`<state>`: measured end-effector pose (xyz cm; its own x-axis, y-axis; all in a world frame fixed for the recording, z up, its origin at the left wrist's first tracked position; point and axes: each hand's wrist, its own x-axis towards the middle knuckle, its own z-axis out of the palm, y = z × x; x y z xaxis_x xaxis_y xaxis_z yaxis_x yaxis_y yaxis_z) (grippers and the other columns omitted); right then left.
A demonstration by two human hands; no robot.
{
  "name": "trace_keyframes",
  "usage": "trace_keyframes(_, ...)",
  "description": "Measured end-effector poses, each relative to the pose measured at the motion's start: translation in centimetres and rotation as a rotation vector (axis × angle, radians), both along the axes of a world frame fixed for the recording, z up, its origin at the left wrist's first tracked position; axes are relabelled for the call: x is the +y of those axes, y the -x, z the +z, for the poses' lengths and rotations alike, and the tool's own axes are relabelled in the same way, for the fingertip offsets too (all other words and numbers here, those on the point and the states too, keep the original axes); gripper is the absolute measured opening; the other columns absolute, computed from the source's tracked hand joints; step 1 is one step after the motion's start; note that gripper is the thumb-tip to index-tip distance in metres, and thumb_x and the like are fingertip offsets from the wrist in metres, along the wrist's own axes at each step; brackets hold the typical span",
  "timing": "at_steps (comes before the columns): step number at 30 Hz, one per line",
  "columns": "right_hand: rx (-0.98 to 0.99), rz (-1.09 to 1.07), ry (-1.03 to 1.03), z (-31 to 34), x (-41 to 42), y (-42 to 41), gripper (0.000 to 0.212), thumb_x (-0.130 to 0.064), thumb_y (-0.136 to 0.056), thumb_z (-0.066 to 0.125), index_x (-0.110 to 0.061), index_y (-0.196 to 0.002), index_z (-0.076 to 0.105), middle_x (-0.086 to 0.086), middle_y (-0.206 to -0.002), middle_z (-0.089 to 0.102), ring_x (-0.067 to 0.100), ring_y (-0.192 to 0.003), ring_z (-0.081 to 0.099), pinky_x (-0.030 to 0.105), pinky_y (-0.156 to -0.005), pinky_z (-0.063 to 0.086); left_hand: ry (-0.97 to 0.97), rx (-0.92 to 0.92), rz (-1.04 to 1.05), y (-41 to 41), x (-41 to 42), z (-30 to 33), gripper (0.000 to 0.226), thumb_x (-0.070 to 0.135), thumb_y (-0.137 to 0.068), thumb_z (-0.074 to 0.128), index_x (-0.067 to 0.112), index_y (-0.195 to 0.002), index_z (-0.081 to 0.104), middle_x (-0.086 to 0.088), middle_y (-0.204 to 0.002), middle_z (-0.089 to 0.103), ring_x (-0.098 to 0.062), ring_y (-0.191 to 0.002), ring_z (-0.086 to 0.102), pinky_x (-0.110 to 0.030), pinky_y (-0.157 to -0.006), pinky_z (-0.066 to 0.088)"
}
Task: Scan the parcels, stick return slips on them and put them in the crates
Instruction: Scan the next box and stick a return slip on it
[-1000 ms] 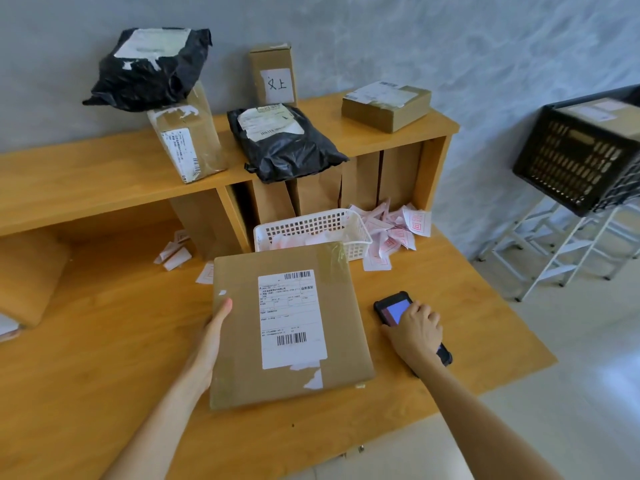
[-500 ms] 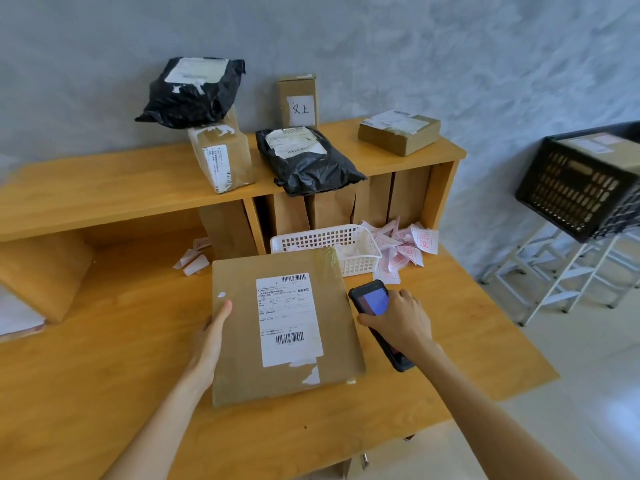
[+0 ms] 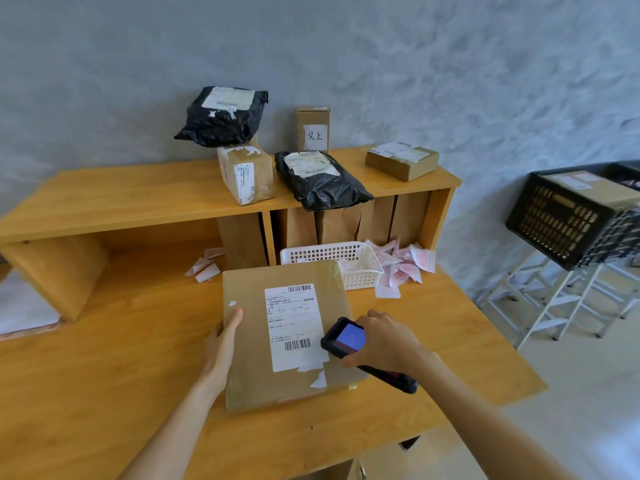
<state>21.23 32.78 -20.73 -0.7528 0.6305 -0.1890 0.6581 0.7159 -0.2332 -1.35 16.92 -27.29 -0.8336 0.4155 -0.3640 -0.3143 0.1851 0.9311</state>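
Five shelf parcels (image 3: 246,173); one desk parcel (image 3: 256,341); one scanner (image 3: 346,339).

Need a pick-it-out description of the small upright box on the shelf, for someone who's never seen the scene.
Find the wooden shelf unit against the grey wall, then the parcels on its top. The upright box stands furthest back, against the wall, behind the lower black bag. Only it carries a white slip with two handwritten characters, not a printed label.

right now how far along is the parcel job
Done: one box sits in the black crate. In hand: the right hand holds the scanner over the flat parcel's label while the left hand steadies it. Left: its return slip, plus five shelf parcels.
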Motion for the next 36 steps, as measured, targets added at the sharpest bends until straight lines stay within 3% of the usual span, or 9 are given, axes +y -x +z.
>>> trace_keyframes(6,-0.073,0.082,-0.003,0.2,-1.5,-0.3,0.070,-0.059,-0.069,0.070,-0.018,-0.124,0.053,-0.006,-0.105,0.047,0.015,-0.101,0.044,0.031,-0.080,0.047,-0.010,0.014,0.004,-0.4,-0.5,0.2,0.048,0.051,-0.089,0.060,0.018,-0.125,0.060,0.003,-0.102,0.064,-0.013,-0.086,0.058,-0.030,-0.070,0.044)
trace_keyframes(10,-0.100,0.101,0.006,0.3,-2.1,-0.7,0.071,-0.057,-0.069,0.071,-0.018,-0.126,0.051,-0.005,-0.110,0.050,0.016,-0.103,0.044,0.031,-0.080,0.047,-0.010,-0.001,-0.001,-0.3,-0.8,-0.1,0.053,0.053,-0.089,0.059,0.016,-0.128,0.059,-0.002,-0.114,0.065,-0.021,-0.096,0.059,-0.036,-0.082,0.044)
trace_keyframes(13,-0.108,0.100,0.016,0.3,-2.5,-1.0,0.071,-0.056,-0.069,0.072,-0.018,-0.126,0.051,-0.005,-0.107,0.049,0.015,-0.102,0.044,0.031,-0.081,0.047,-0.012,0.000,-0.007,-0.4,-0.9,-0.3,0.050,0.052,-0.090,0.057,0.017,-0.126,0.059,-0.002,-0.110,0.064,-0.019,-0.092,0.057,-0.036,-0.081,0.042)
trace_keyframes(20,-0.150,0.075,0.048,0.4,-3.2,-1.7,0.063,-0.060,-0.069,0.073,-0.014,-0.110,0.058,-0.001,-0.100,0.052,0.014,-0.083,0.045,0.020,-0.061,0.036,-0.006,-0.015,-0.018,-0.6,-1.1,-0.5,0.051,0.054,-0.090,0.055,0.016,-0.124,0.058,0.000,-0.100,0.063,-0.017,-0.085,0.058,-0.037,-0.078,0.042)
trace_keyframes(24,-0.148,0.079,0.050,0.6,-3.7,-2.1,0.057,-0.058,-0.069,0.073,-0.013,-0.101,0.058,-0.001,-0.094,0.053,0.011,-0.071,0.043,0.019,-0.054,0.032,-0.005,0.000,-0.014,-0.5,-1.2,-0.8,0.058,0.055,-0.090,0.055,0.015,-0.132,0.054,-0.002,-0.119,0.061,-0.025,-0.104,0.057,-0.036,-0.085,0.040)
trace_keyframes(26,-0.141,0.079,0.050,0.7,-3.9,-2.1,0.056,-0.058,-0.069,0.074,-0.013,-0.098,0.057,0.000,-0.092,0.054,0.010,-0.067,0.042,0.019,-0.054,0.033,-0.009,-0.001,-0.012,-0.4,-1.2,-1.0,0.058,0.055,-0.091,0.055,0.015,-0.133,0.054,-0.006,-0.124,0.060,-0.024,-0.102,0.054,-0.037,-0.086,0.040)
trace_keyframes(30,-0.146,0.078,0.039,0.9,-4.4,-2.0,0.059,-0.058,-0.069,0.073,-0.012,-0.103,0.058,0.003,-0.099,0.057,0.013,-0.074,0.047,0.019,-0.057,0.036,-0.010,-0.034,-0.022,-0.3,-1.3,-1.2,0.057,0.055,-0.090,0.055,0.015,-0.131,0.055,-0.007,-0.122,0.061,-0.024,-0.100,0.054,-0.038,-0.086,0.041)
trace_keyframes(36,-0.144,0.056,0.013,0.7,-5.0,-2.0,0.061,-0.060,-0.068,0.073,-0.014,-0.105,0.058,0.000,-0.097,0.054,0.014,-0.078,0.048,0.023,-0.068,0.045,-0.011,-0.073,-0.038,0.0,-1.5,-2.0,0.061,0.057,-0.090,0.056,0.015,-0.135,0.052,-0.009,-0.131,0.057,-0.031,-0.117,0.053,-0.041,-0.094,0.041)
